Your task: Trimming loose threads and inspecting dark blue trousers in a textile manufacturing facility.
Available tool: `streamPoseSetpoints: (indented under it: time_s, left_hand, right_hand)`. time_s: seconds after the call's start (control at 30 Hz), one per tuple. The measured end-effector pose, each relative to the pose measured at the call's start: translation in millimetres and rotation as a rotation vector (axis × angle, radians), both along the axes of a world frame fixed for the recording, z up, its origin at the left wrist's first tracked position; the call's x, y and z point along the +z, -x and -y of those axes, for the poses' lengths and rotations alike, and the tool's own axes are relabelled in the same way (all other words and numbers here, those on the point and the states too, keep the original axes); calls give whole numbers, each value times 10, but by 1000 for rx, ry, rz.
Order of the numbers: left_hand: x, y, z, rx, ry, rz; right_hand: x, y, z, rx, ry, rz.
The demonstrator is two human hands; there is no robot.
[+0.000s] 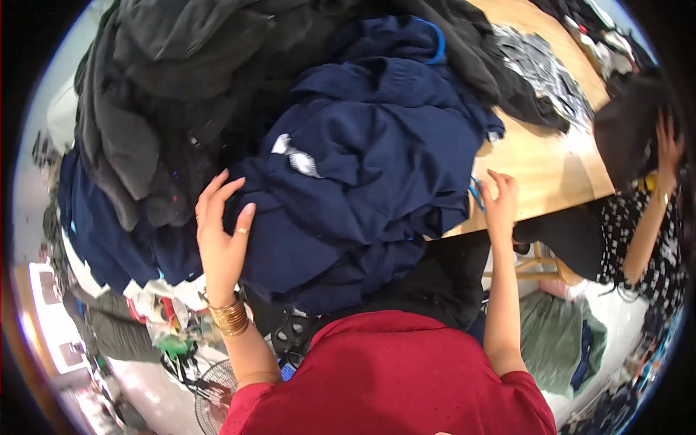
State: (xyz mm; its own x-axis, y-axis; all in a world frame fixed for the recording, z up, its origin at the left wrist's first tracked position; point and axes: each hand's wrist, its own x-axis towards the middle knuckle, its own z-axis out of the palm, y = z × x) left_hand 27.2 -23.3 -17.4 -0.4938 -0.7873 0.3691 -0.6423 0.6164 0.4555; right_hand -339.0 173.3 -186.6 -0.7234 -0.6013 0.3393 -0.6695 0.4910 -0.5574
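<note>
On the wooden bench (544, 174), one big heap of navy garments (362, 167) sprawls beside a second, dark grey heap (145, 87); too tangled to count singly, the cloth looks soft, limp and bulky, best gathered by a bunched fold. Against the navy heap's left flank the left hand (221, 232) lies spread flat, holding nothing. At its right edge the right hand (500, 199) curls onto the cloth, whether pinching I cannot tell.
</note>
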Motion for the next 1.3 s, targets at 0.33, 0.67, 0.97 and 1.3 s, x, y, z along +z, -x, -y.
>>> streamPoseSetpoints:
  time_s: [0.33,0.67,0.97,1.3]
  left_hand:
    - [443,821,-573,-1467,-803,-1157]
    - [774,808,-1308,-1284,-1522,-1421]
    - [904,1335,-1460,-1391,-1798,-1314]
    - [1067,1811,-2019,-1525,-2038,-1101]
  right_hand:
    - [1149,-818,698,496,175,61]
    - [1171,-1196,504,630,169,57]
    - [1237,-1008,131,516,213,90]
    - [1165,-867,-60,488,346,97]
